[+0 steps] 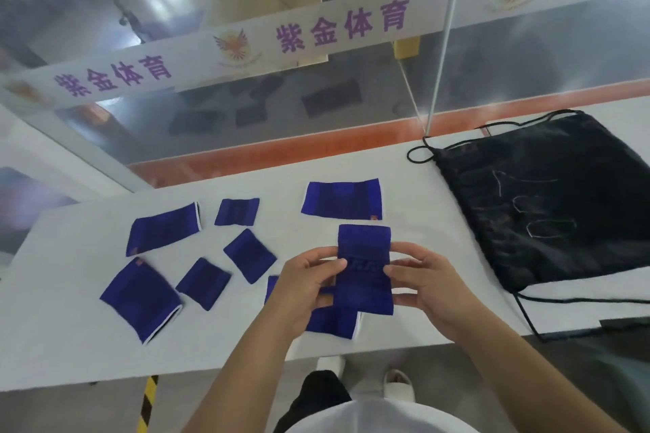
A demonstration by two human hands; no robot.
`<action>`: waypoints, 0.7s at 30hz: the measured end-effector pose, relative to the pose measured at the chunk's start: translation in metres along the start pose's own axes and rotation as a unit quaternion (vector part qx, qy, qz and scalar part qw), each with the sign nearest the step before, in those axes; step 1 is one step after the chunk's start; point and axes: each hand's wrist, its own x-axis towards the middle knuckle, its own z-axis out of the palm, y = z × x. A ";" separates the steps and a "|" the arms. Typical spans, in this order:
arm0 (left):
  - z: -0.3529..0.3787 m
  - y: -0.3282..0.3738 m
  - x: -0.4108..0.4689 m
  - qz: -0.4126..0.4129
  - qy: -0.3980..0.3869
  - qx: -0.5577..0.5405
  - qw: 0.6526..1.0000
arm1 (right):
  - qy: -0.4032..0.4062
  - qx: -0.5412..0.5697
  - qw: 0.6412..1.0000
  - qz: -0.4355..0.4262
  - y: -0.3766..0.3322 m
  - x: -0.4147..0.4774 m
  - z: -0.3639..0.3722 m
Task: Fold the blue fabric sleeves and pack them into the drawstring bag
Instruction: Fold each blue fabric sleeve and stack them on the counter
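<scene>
Grip: your left hand (309, 278) and right hand (422, 285) pinch one blue fabric sleeve (364, 292) by its side edges, centre frame, above the worktop (70, 344) | Handling: looks soft, light, limp; keep fingers (327, 269) on opposite edges to crease it | drawstring bag (548, 200): flat, right of frame
</scene>
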 end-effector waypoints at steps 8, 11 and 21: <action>0.023 0.027 -0.023 0.126 -0.056 0.008 0.990 | 0.032 0.008 0.994 -0.105 -0.049 -0.030 -0.012; 0.026 0.038 -0.038 0.226 -0.100 -0.001 0.969 | 0.000 0.029 0.981 -0.190 -0.072 -0.054 -0.017; 0.027 0.021 -0.050 0.186 -0.146 0.001 0.972 | -0.009 -0.039 0.984 -0.173 -0.051 -0.077 -0.024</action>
